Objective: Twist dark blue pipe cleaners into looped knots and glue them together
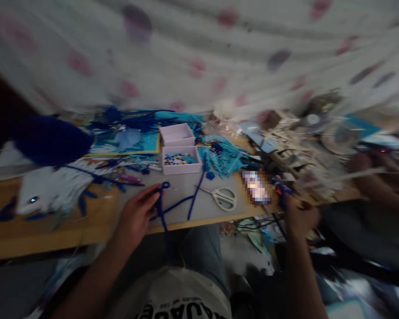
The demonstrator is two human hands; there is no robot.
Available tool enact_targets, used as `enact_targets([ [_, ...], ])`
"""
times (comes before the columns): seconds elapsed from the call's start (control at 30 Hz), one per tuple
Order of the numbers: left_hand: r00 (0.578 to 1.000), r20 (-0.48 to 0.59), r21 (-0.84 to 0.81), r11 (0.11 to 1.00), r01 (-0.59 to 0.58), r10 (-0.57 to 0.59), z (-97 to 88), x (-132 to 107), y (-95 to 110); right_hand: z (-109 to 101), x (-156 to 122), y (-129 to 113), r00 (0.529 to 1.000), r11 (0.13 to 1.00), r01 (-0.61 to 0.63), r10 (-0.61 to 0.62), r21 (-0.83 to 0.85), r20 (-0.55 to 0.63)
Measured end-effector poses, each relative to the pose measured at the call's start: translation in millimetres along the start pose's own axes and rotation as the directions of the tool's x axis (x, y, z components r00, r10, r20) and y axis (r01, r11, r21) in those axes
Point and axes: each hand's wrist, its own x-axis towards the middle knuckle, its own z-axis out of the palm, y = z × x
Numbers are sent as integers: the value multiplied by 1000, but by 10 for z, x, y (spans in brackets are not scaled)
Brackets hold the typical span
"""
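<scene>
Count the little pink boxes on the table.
2. The back box sits open beside the turquoise paper; the front box, just in front of it, holds beads, beyond the blue cord in the left hand. Blur and clutter may hide others.

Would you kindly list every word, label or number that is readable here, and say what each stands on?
White shirt: large black print, cut off by the frame edge and blurred; not readable, nor the small line above it.
Phone: screen pixelated, nothing readable.
Scissors, pink boxes and the blue cord in the left hand: no text seen.
</scene>
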Motion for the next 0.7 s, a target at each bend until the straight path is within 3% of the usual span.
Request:
enact_targets([
  [0.1, 999, 22, 35, 999, -25, 24, -48, 29, -13, 40, 167, 59, 995, 994, -91, 94, -51, 43],
  [0.27, 999, 29, -10, 999, -40, 40, -23, 6, -31, 18, 312, 5, 986, 990, -99, 111, -101, 122],
  [0.57, 990, 112, -21, 996, -82, 84, 6, -25, -8, 45, 184, -272, 978, 978, -61, 98, -199, 186],
  [0.7, 989, 129, -47, 996, -72, 77, -5, -15, -14, 1, 151, -398, 968, 998, -28, 42, -60, 247],
])
